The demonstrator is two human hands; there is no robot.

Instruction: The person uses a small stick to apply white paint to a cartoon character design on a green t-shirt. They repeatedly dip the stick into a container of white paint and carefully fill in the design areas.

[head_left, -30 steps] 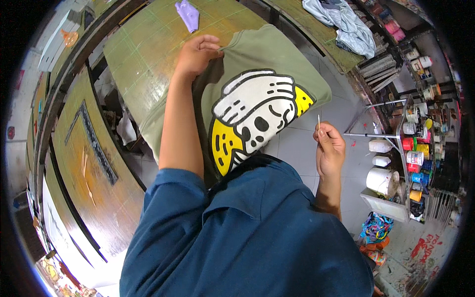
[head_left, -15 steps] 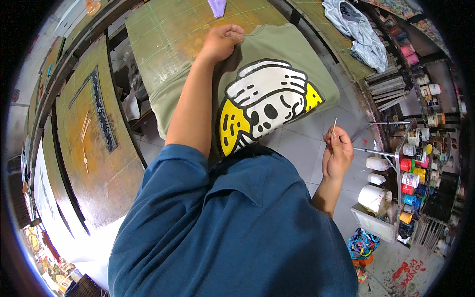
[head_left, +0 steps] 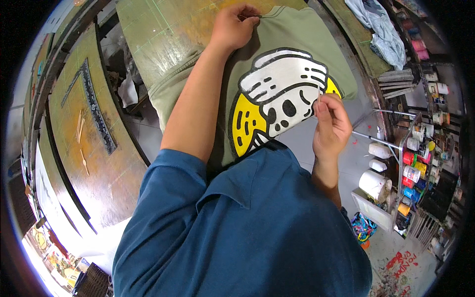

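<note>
While the left hand (head_left: pixel 232 27) pinches the collar edge of an olive-green T-shirt (head_left: pixel 292 34) between clenched fingers (head_left: pixel 247 14), the right hand (head_left: pixel 330 123) holds a thin pale stick (head_left: pixel 318 99), possibly a fine brush, upright with its fingers closed around it. The shirt lies spread on a green gridded tabletop (head_left: pixel 158 34), its lower part hanging over the near edge toward the person. Its front carries a printed figure (head_left: pixel 279 101) in white, black and yellow; the stick's tip stands just at the figure's right side. A pale grey cloth (head_left: pixel 381 29) lies bunched at the far right of the tabletop. Jars and white tubs of paint (head_left: pixel 413 163) crowd a rack on the floor to the right.
</note>
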